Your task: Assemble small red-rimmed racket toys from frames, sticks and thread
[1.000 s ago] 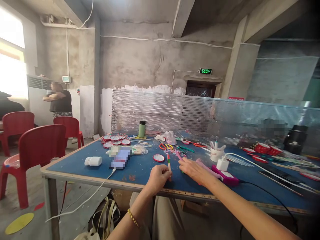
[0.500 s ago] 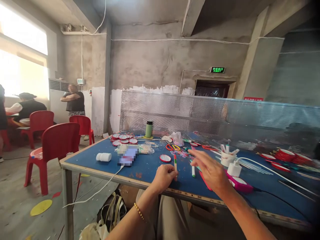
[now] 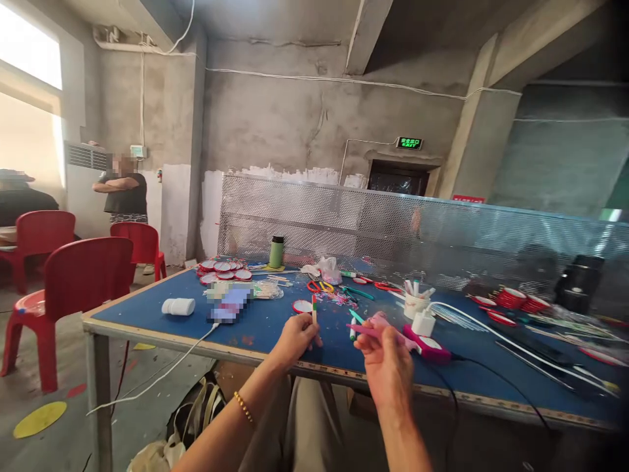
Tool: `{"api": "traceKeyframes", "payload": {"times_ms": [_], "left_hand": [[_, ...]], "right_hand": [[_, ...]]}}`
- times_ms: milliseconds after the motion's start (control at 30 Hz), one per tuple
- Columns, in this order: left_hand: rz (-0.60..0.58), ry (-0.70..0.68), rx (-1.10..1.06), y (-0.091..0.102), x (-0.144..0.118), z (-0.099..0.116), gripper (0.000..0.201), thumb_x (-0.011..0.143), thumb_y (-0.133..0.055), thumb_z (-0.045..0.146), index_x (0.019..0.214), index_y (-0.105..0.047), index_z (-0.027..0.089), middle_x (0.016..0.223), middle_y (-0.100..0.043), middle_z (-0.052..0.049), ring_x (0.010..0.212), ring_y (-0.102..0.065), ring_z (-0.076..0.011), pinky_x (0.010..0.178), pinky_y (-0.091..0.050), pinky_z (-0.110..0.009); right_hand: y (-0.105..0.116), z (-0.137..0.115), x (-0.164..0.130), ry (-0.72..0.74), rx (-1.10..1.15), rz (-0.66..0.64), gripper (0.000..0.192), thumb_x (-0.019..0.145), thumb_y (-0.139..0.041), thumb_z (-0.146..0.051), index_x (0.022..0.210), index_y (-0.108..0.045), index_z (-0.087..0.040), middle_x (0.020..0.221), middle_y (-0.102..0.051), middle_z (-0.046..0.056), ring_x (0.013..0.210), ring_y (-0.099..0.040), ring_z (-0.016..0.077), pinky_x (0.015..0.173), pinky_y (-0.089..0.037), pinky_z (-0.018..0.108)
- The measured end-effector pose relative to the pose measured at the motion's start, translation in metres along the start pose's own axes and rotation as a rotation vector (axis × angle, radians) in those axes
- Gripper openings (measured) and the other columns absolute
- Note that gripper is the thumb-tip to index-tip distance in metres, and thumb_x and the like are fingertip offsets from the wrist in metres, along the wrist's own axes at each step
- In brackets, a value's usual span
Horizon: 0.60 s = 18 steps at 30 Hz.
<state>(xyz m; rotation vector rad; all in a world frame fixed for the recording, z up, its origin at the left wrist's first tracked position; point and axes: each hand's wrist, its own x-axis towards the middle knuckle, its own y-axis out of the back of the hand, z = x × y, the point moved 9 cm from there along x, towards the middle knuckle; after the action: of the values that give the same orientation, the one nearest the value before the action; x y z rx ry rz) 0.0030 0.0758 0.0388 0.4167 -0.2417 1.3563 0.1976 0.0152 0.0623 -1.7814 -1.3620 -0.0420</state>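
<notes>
Head view, left hand: fingers closed round a banded wooden stick, red over green at its top, nearly upright near the front edge of the tabletop.
Head view, right hand: palm partly up, gripping a slim magenta piece, one end towards 10 o'clock; exact kind unclear.
Marker: white green-capped marker, just off the right fingertips, 11 o'clock from that hand.
Disc: red-rimmed white disc, 12 o'clock from left hand, just beyond it.
Scissors: orange-handled and yellow-handled scissors, 1 o'clock from left hand.
Pen cup: white cup of markers, 1 o'clock from right hand.
Smartphone: smartphone on white cable, 10 o'clock from left hand.
Bottle: white screw-cap bottle on its side, farther out, 10 o'clock.
Background: person, arms crossed, 10 o'clock.
</notes>
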Motion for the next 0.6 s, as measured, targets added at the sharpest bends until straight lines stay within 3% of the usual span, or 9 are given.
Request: {"api": "traceKeyframes", "payload": {"times_ms": [167,333,400,533,600], "left_hand": [[-0.035,-0.037,-0.063,-0.003,-0.001,0.001,0.014,0.079,-0.052,0.031,0.074,-0.051,0.018,0.065,-0.072,-0.005,0.045,-0.047,-0.0088,0.048,-0.037,-0.020],[-0.076,0.025,-0.093,-0.005,0.000,-0.004,0.020,0.076,-0.057,0.030,0.088,-0.059,0.014,0.071,-0.075,-0.006,0.042,-0.048,-0.0076,0.047,-0.035,-0.020],[-0.094,0.056,-0.117,-0.004,0.000,-0.003,0.024,0.073,-0.059,0.027,0.094,-0.060,0.014,0.071,-0.076,-0.005,0.043,-0.051,-0.0081,0.047,-0.035,-0.019],[-0.190,0.125,-0.168,-0.003,0.001,-0.001,0.012,0.066,-0.057,0.024,0.075,-0.055,0.016,0.071,-0.076,-0.007,0.047,-0.057,-0.0088,0.046,-0.035,-0.018],[-0.205,0.150,-0.202,-0.001,0.002,0.000,0.011,0.065,-0.057,0.024,0.071,-0.053,0.017,0.071,-0.076,-0.008,0.046,-0.057,-0.0086,0.045,-0.035,-0.018]], "right_hand": [[-0.023,0.020,0.003,-0.066,-0.011,-0.090,0.030,0.071,-0.087,-0.036,0.090,-0.075,-0.017,0.085,-0.070,0.001,0.051,-0.057,0.0056,0.045,-0.049,0.019],[-0.051,0.025,0.015,-0.041,-0.095,-0.178,0.033,0.072,-0.083,-0.045,0.081,-0.071,-0.016,0.066,-0.063,-0.001,0.046,-0.052,0.0072,0.041,-0.043,0.020],[-0.053,0.028,0.020,-0.004,-0.101,-0.169,0.035,0.072,-0.083,-0.048,0.078,-0.069,-0.016,0.063,-0.061,-0.002,0.047,-0.051,0.0076,0.042,-0.043,0.021],[-0.047,0.040,0.022,0.005,-0.109,-0.125,0.038,0.075,-0.079,-0.053,0.078,-0.067,-0.016,0.048,-0.046,-0.009,0.038,-0.037,0.0050,0.035,-0.029,0.018],[-0.043,0.045,0.020,0.006,-0.141,-0.119,0.038,0.079,-0.075,-0.054,0.081,-0.067,-0.016,0.047,-0.048,-0.009,0.037,-0.039,0.0059,0.035,-0.030,0.019]]}}
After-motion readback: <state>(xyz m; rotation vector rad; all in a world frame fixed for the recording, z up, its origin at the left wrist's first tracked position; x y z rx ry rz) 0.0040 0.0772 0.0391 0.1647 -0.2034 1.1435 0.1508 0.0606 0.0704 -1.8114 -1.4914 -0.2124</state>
